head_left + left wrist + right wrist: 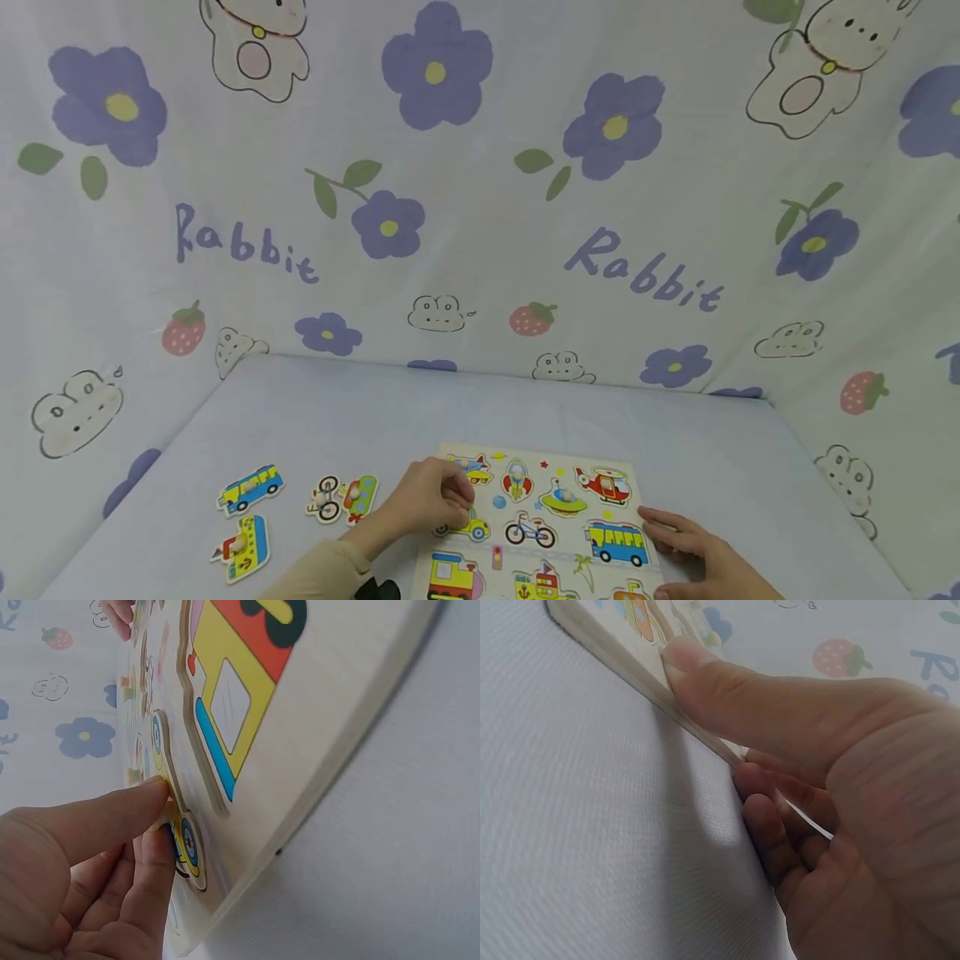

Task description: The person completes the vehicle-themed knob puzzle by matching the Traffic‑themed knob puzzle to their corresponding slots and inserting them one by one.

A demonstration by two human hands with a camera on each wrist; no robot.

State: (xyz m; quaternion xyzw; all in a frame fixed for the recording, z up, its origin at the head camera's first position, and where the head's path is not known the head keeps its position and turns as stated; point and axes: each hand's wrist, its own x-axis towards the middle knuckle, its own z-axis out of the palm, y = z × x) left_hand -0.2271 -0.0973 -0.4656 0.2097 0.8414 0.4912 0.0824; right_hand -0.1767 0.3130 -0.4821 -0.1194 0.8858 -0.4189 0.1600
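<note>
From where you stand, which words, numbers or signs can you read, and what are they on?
"Rabbit": purple lettering, left side of the patterned cloth.
"Rabbit": same lettering, right side.
Puzzle board and loose pieces: no readable words or numbers; tiny details too small.
Wrist views: lettering cut off.

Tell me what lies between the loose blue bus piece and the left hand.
In the head view, a bicycle piece and, nearer the left hand, a green, yellow and red piece.
</note>
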